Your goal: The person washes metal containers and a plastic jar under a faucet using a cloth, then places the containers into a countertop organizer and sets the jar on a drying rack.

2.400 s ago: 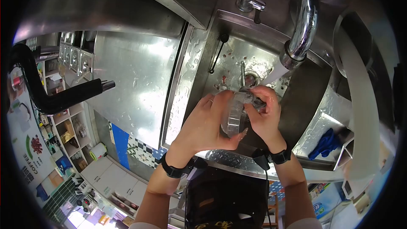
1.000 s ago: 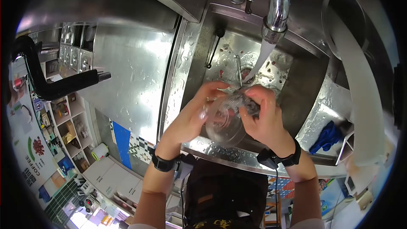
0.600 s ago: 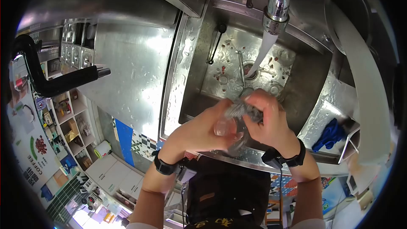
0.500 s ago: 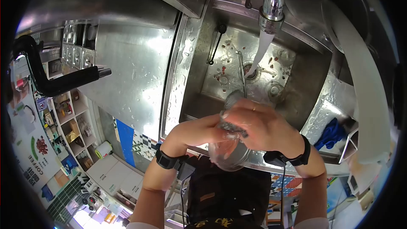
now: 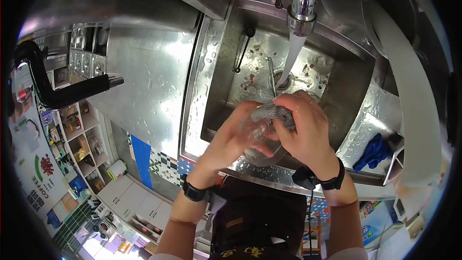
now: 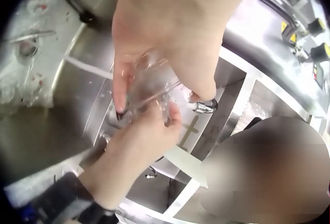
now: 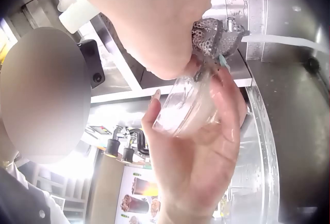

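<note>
My left hand (image 5: 226, 143) grips a clear round container (image 7: 181, 105), thumb on one side and fingers on the other. My right hand (image 5: 308, 130) pinches a grey mesh scrubbing cloth (image 5: 270, 112) against the container's upper edge. In the right wrist view the cloth shows holes and bunches out past the right fingers. Both hands are wet and held over the sink's near edge. From the left wrist, the right hand (image 6: 144, 133) appears below the container, its fingers overlapping it; the cloth is hidden there.
Water runs from the chrome faucet (image 5: 302, 5) into the steel sink (image 5: 351, 91). A long black-handled spoon (image 5: 244, 53), a thin metal rod (image 5: 272, 74) and small red bits lie in it. A blue cloth (image 5: 371, 152) lies at right; a steel worktop (image 5: 144, 82) at left.
The left hand has turned the container through several angles while the right hand kept the cloth against it. Half a second ago the right hand reached over the left; now the hands are side by side.
</note>
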Demonstrator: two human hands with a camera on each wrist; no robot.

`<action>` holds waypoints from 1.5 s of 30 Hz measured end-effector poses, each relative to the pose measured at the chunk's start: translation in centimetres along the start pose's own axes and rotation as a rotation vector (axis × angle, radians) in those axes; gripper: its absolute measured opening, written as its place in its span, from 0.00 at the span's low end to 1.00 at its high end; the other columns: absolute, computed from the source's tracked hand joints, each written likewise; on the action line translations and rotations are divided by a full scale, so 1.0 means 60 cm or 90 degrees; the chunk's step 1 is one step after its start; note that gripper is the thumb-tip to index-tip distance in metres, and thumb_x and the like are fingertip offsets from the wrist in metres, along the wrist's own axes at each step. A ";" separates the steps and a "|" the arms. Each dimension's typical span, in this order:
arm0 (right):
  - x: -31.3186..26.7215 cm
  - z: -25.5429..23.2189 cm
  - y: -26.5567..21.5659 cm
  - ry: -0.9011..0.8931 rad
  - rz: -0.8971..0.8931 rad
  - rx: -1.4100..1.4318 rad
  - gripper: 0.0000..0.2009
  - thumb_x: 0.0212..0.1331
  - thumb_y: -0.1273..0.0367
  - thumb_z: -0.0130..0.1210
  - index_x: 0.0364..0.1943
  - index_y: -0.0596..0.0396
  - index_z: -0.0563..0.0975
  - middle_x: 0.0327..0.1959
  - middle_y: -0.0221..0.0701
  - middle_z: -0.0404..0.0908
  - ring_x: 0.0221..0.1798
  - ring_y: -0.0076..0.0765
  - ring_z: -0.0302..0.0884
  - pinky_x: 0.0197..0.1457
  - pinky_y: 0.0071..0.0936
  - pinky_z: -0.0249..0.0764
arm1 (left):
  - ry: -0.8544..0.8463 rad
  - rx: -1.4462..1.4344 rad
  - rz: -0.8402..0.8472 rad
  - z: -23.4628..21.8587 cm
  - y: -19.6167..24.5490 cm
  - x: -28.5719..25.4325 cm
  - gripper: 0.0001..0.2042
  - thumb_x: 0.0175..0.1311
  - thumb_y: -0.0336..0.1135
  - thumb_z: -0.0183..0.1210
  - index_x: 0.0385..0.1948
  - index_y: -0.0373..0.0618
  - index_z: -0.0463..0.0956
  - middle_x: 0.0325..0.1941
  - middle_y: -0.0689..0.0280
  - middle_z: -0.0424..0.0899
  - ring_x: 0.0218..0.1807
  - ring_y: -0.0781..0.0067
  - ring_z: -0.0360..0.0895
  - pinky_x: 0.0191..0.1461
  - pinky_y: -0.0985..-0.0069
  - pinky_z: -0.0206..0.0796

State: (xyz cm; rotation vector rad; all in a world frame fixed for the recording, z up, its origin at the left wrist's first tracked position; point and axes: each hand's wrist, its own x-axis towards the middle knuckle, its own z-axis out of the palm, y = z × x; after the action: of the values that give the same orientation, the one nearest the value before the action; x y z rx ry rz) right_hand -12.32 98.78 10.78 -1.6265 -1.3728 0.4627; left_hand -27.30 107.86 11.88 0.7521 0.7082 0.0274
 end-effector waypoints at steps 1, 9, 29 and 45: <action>0.006 -0.003 0.002 0.001 0.003 0.031 0.20 0.38 0.79 0.58 0.41 0.59 0.70 0.36 0.35 0.75 0.32 0.41 0.74 0.33 0.29 0.71 | -0.046 -0.026 -0.097 -0.006 0.010 0.000 0.25 0.61 0.43 0.49 0.56 0.39 0.54 0.53 0.52 0.65 0.50 0.58 0.72 0.39 0.64 0.75; 0.035 -0.032 0.042 0.299 0.406 0.654 0.17 0.54 0.78 0.49 0.49 0.63 0.68 0.44 0.32 0.73 0.49 0.28 0.70 0.52 0.26 0.67 | -0.114 -0.102 0.176 -0.010 0.019 0.002 0.38 0.55 0.58 0.51 0.58 0.33 0.55 0.62 0.48 0.57 0.54 0.47 0.70 0.36 0.64 0.75; 0.021 0.002 -0.045 0.019 -0.159 -0.065 0.11 0.45 0.75 0.54 0.36 0.65 0.75 0.40 0.40 0.72 0.40 0.41 0.75 0.37 0.26 0.75 | 0.111 0.004 0.342 0.024 -0.005 -0.011 0.39 0.46 0.41 0.66 0.60 0.39 0.55 0.64 0.59 0.56 0.63 0.63 0.60 0.63 0.61 0.57; 0.013 0.025 -0.063 -0.143 0.084 -0.155 0.15 0.33 0.76 0.57 0.33 0.59 0.74 0.33 0.36 0.71 0.34 0.40 0.74 0.31 0.28 0.72 | 0.085 0.332 0.401 -0.011 -0.012 0.012 0.33 0.43 0.27 0.63 0.57 0.37 0.61 0.58 0.59 0.65 0.58 0.66 0.65 0.62 0.71 0.56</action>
State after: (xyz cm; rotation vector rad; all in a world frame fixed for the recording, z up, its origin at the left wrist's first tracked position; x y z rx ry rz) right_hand -15.37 99.93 13.36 -1.9190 -1.5411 0.5898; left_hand -27.28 107.92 10.65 1.4654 0.5835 0.4842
